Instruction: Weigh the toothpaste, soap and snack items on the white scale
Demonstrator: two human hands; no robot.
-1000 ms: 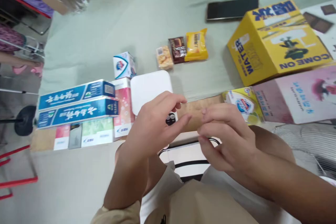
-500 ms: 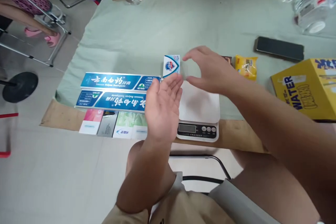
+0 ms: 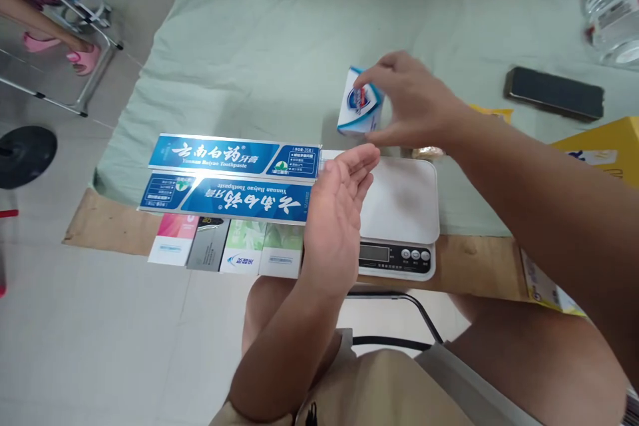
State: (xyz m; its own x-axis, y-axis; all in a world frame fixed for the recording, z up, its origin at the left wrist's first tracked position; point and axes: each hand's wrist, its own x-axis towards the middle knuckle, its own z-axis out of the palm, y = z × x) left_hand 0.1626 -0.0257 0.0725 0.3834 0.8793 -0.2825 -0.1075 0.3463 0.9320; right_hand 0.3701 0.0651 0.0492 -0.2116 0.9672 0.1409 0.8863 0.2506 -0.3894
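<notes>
My right hand (image 3: pixel 414 106) grips a small white and blue soap box (image 3: pixel 358 106) from above and holds it lifted and tilted just beyond the white kitchen scale (image 3: pixel 399 213). My left hand (image 3: pixel 337 213) hovers open, palm up, fingers straight, at the scale's left edge. Two long blue toothpaste boxes (image 3: pixel 229 176) lie side by side left of that hand. Several smaller flat boxes (image 3: pixel 224 253) lie in a row in front of them.
A black phone (image 3: pixel 554 92) lies at the far right on the pale green cloth (image 3: pixel 279 60). A yellow carton (image 3: pixel 609 150) and yellow snack packet (image 3: pixel 492 113) sit behind my right arm. Clear bottles (image 3: pixel 609 20) stand at the back. A brown board edge (image 3: pixel 100 226) fronts the cloth.
My right hand reached forward from near my body, closed on the soap box and lifted it off the cloth. My left hand turned palm up beside the scale.
</notes>
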